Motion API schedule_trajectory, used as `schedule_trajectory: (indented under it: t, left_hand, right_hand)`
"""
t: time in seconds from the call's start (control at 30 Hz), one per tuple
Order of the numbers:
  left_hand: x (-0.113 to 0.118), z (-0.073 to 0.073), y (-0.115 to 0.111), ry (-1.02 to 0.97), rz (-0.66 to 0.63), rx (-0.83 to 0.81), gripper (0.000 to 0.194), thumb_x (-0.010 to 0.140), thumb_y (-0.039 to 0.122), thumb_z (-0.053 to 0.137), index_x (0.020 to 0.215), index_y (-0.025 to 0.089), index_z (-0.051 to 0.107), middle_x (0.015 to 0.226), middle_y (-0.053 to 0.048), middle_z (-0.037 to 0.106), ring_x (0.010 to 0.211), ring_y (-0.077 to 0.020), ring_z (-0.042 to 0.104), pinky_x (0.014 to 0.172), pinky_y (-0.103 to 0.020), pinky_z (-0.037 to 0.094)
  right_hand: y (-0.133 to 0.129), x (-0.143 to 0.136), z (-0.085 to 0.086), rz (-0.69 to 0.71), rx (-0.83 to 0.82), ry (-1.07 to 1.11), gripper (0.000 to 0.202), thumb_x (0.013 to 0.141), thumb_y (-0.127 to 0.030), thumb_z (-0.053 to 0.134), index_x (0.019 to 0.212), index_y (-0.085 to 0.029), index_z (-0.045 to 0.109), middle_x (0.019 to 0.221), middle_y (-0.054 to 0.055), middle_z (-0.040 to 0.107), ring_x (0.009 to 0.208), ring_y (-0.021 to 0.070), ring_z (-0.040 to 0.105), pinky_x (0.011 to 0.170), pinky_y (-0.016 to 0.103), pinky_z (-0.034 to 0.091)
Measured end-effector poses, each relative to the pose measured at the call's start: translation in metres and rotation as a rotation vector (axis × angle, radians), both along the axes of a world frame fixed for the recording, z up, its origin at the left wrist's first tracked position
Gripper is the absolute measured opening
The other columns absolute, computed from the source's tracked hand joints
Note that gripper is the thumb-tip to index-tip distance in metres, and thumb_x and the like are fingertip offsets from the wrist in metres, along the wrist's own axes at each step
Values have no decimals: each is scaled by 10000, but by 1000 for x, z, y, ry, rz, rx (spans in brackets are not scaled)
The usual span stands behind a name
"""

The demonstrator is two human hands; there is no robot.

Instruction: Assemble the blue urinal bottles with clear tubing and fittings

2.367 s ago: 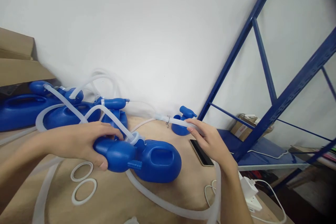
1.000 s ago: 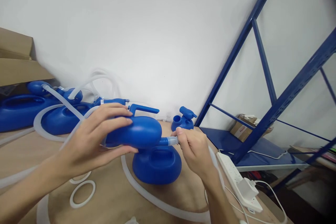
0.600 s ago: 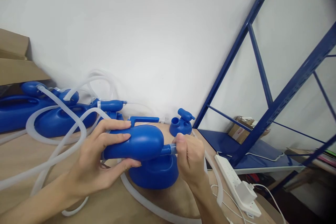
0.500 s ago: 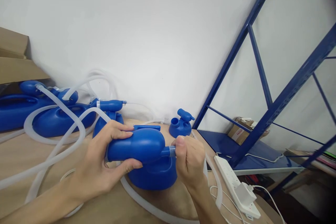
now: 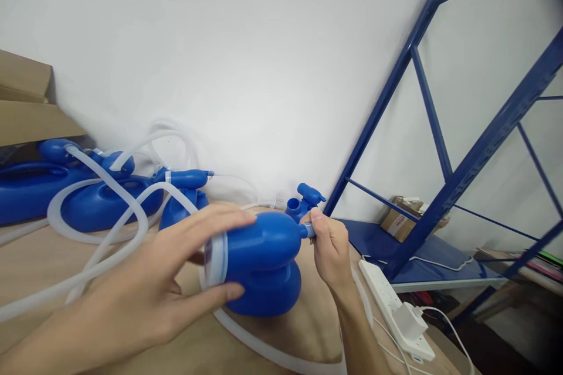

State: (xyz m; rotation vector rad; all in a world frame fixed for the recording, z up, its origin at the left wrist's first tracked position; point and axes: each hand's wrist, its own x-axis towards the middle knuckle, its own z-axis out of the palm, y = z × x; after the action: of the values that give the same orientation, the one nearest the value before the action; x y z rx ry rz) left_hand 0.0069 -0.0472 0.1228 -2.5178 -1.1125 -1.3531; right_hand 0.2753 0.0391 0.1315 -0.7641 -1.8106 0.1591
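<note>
A blue rounded plastic funnel with a clear rim on its left end lies level in front of me. My left hand is around that rim, fingers on top and thumb underneath. At the funnel's narrow right tip, my right hand pinches a short clear tube piece; its inner end shows, the rest is hidden by the fingers. Directly below the funnel sits a blue plastic bottle, partly covered by it. A long translucent hose curves across the table in front of the bottle.
Several blue bottles with coiled hoses stand at the left, beside a cardboard box. A small blue bottle is behind my right hand. At the right are a white power strip and a blue metal rack.
The funnel and my right hand have moved right and slightly up. My left hand has slid back toward the funnel's left end, uncovering its clear rim.
</note>
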Motion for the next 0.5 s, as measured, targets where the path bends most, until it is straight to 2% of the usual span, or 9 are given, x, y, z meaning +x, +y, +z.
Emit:
schedule_trajectory:
  t: [0.1,0.17,0.23,0.3,0.37,0.43,0.5]
  left_hand:
    - [0,-2,12,179,-7,299,477,991,188,597,1443,323,525,1528,-109,551,1300,-260,640,927,-314,615]
    - [-2,-8,23,267,0,436,443,980,188,608,1407,286,542,1498,-138,573,1278,-265,647,862,-304,616]
    - [-4,-16,32,284,20,524,436,962,245,642,1385,270,542,1432,-156,622,1197,-274,686,772,-306,616]
    - [-3,-26,37,224,32,528,479,932,307,680,1384,273,524,1353,-165,662,1101,-282,718,701,-324,610]
    - [2,-32,36,99,18,459,550,899,332,707,1402,281,491,1280,-163,681,1056,-295,724,663,-339,605]
    - [11,-34,30,-26,-37,361,602,875,309,717,1418,287,458,1198,-138,694,1037,-296,720,675,-356,613]
    - [21,-30,20,-97,-64,259,576,876,297,699,1396,292,451,1118,-102,703,982,-280,720,706,-367,618]
  right_hand:
    - [2,4,5,62,-140,-52,615,1093,-518,366,600,-205,558,578,13,609,551,148,570,572,284,435]
    - [1,3,4,48,-151,-88,643,1099,-502,361,573,-204,582,565,20,638,545,153,605,593,290,451]
    - [-2,-1,2,26,-91,-86,661,1101,-471,365,521,-212,546,498,12,603,481,147,586,564,294,438]
    - [-5,-5,-1,5,36,-52,652,1105,-420,358,498,-221,489,463,5,562,444,140,552,530,294,413]
    - [-8,-7,-3,-24,183,-22,614,1105,-352,349,515,-224,464,475,6,555,446,138,535,512,294,392]
    - [-10,-7,-4,-48,293,-9,574,1100,-288,336,548,-224,482,507,15,579,464,141,543,507,297,386]
    - [-12,-5,-5,-63,358,-12,546,1092,-249,329,581,-223,519,526,21,601,472,143,555,502,300,382]
